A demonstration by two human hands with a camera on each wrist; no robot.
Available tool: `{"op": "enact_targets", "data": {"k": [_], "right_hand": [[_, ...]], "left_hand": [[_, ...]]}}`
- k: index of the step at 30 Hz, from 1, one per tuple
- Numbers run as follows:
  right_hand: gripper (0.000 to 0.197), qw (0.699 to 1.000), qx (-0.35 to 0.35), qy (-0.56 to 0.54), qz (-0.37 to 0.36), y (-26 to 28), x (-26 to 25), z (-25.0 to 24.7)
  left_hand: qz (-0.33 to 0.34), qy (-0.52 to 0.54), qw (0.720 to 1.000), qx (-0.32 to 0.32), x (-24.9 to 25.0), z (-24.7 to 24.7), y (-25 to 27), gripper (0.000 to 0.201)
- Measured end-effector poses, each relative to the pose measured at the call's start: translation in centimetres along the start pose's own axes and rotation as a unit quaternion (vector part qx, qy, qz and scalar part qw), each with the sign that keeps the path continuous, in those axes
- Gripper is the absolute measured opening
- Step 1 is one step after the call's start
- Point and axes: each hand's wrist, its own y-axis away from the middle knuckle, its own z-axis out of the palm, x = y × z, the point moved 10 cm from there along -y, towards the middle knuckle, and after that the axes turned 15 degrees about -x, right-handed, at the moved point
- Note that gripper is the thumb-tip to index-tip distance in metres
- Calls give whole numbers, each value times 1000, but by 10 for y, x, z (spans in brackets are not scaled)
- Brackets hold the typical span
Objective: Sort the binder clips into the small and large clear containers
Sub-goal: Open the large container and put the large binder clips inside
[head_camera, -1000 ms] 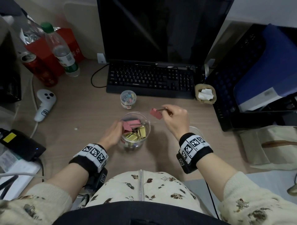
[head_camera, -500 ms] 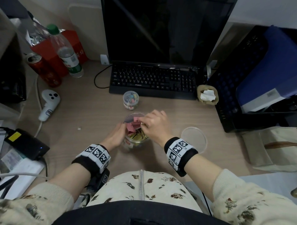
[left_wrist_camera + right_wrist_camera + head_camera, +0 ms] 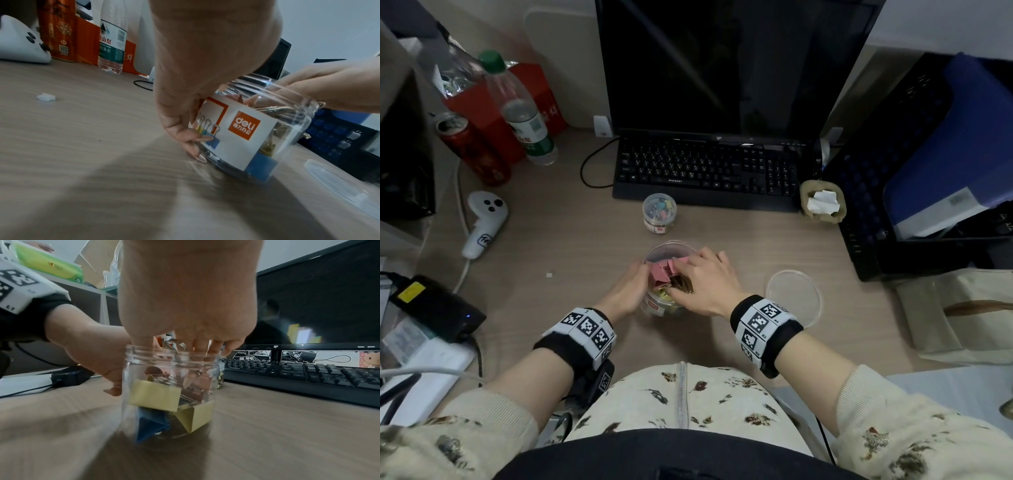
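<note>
The big clear jar (image 3: 667, 274) stands upright on the worktop (image 3: 585, 246), right in front of you. It has no lid on. Inside it are big binder clips: pink ones (image 3: 662, 270) on top, yellow ones (image 3: 155, 395) lower down and a blue one (image 3: 151, 425) at the bottom, with shiny wire handles. A white and orange label (image 3: 236, 129) is stuck on its side.

Your left hand (image 3: 625, 293) holds the jar's side, fingers (image 3: 192, 141) curled round it. Your right hand (image 3: 705, 281) reaches into the open top, fingers (image 3: 207, 352) pointing down among the clips; I cannot tell if they grip one.

The small clear jar (image 3: 659, 213) stands farther back, near the keyboard (image 3: 709, 171). It holds little clips in many colors. A round clear lid (image 3: 793, 296) lies flat on the worktop just beside your right wrist.
</note>
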Motion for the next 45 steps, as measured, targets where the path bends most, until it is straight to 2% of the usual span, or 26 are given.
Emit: {"op": "enact_targets", "data": {"k": [3, 6, 9, 14, 19, 22, 27, 30, 33, 40, 42, 45], "right_hand": [[57, 1000, -14, -17, -11, 0, 0, 1], [49, 996, -21, -80, -16, 1, 2, 0], [48, 993, -30, -111, -21, 2, 1, 0], [48, 993, -51, -106, -28, 5, -2, 2], [45, 993, -79, -91, 13, 6, 0, 11], [37, 994, -56, -86, 34, 11, 6, 5], [30, 998, -4, -57, 33, 17, 8, -8], [27, 996, 18, -75, 38, 18, 11, -12], [26, 985, 12, -162, 54, 17, 20, -9], [23, 969, 58, -235, 42, 19, 13, -22], [20, 976, 52, -209, 39, 15, 8, -22], [22, 986, 30, -162, 29, 9, -3, -16]], "left_hand": [[0, 12, 1000, -8, -2, 1, -2, 41], [8, 21, 1000, -16, -2, 0, -3, 48], [0, 20, 1000, -19, 2, 0, 0, 39], [-6, 38, 999, -9, 6, 1, 4, 40], [-35, 51, 998, -24, 3, 4, 7, 32], [-63, 77, 994, -41, -3, 6, 5, 28], [-93, 107, 989, -48, -10, 8, 4, 47], [-93, 108, 988, -63, -9, 9, 5, 35], [-102, 113, 983, -100, -15, 13, 6, 49], [-106, 124, 977, -137, -15, 19, 6, 96], [-108, 127, 977, -135, -15, 19, 6, 99], [-111, 128, 975, -142, -15, 21, 7, 87]]}}
